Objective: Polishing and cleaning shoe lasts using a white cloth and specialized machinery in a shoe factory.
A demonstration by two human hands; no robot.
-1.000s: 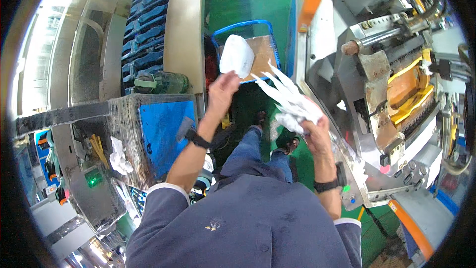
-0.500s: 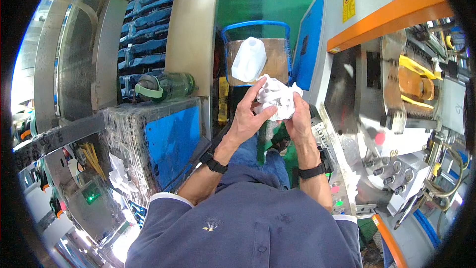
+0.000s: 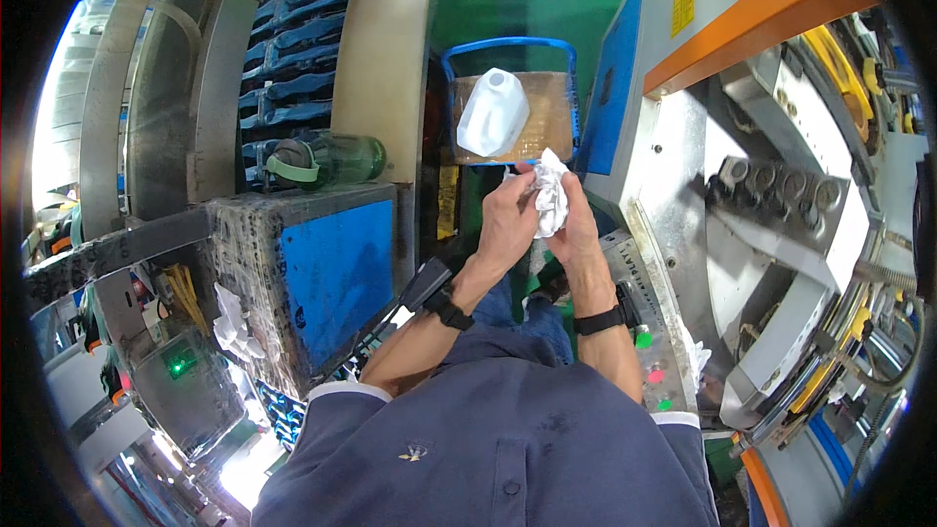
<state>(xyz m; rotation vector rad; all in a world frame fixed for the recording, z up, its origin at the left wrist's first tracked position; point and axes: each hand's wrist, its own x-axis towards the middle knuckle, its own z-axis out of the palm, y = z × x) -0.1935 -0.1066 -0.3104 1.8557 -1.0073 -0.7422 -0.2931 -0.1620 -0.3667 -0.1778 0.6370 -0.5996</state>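
A crumpled white cloth (image 3: 551,197) is bunched between my two hands in front of my body. My left hand (image 3: 506,220) pinches its left side, thumb and fingers pressed together. From the other side, my right hand (image 3: 576,226) has its fingers wrapped round the cloth, which partly hides them. Just beyond my hands, a translucent white plastic jug (image 3: 493,115) lies on a brown board (image 3: 547,117) framed by a blue tubular handle (image 3: 509,42).
A green bottle (image 3: 342,160) lies on a ledge at left, above a blue-sided box (image 3: 337,283). Blue racked parts (image 3: 293,63) stand behind it. At right is a machine with an orange beam (image 3: 761,15) and a metal block with round knobs (image 3: 781,185). Buttons (image 3: 644,340) sit by my right wrist.
My hands have drawn closer together, squeezing the cloth into a narrower bundle. Inside the machine at right, the block with knobs has shifted farther away, and the orange-yellow fixture has left its earlier spot.
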